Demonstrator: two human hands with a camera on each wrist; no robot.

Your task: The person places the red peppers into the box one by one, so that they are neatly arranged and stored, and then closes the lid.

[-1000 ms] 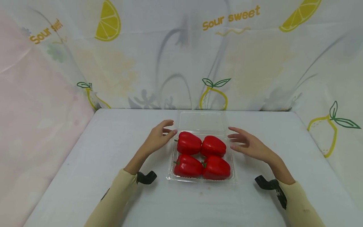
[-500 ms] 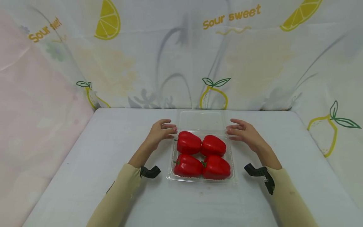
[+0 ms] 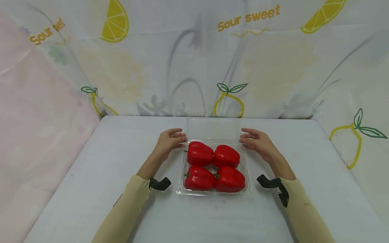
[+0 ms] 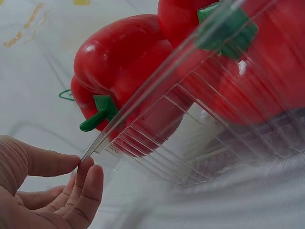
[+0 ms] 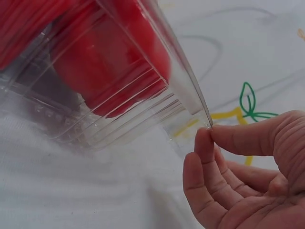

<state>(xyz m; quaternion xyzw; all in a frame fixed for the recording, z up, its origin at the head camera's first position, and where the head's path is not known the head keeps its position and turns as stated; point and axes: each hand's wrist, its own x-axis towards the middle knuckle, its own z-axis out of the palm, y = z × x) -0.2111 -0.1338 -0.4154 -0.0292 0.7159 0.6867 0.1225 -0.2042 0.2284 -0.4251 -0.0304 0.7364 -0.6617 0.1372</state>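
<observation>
A clear plastic clamshell box (image 3: pixel 212 193) lies on the table with several red bell peppers (image 3: pixel 200 153) in two rows inside it. Its transparent lid (image 3: pixel 214 129) is folded back toward the wall. At the back left corner my left hand (image 3: pixel 167 143) pinches the rim between thumb and fingertips, close to a green pepper stem (image 4: pixel 101 113) in the left wrist view. On the opposite side, the right hand (image 3: pixel 261 145) pinches the back right corner of the rim; in the right wrist view its thumb (image 5: pixel 243 139) presses there against the fingers.
The box and both forearms are on a white-covered table (image 3: pixel 127 135). A cloth backdrop (image 3: pixel 194 60) with lemon prints rises behind the table's back edge, and cloth also hangs at the left and right sides. Black mounts (image 3: pixel 160 184) sit on both wrists.
The right hand has moved left to the box's rim, and both hands have closed their fingertips on its back corners. The box with its peppers has shifted slightly left.
</observation>
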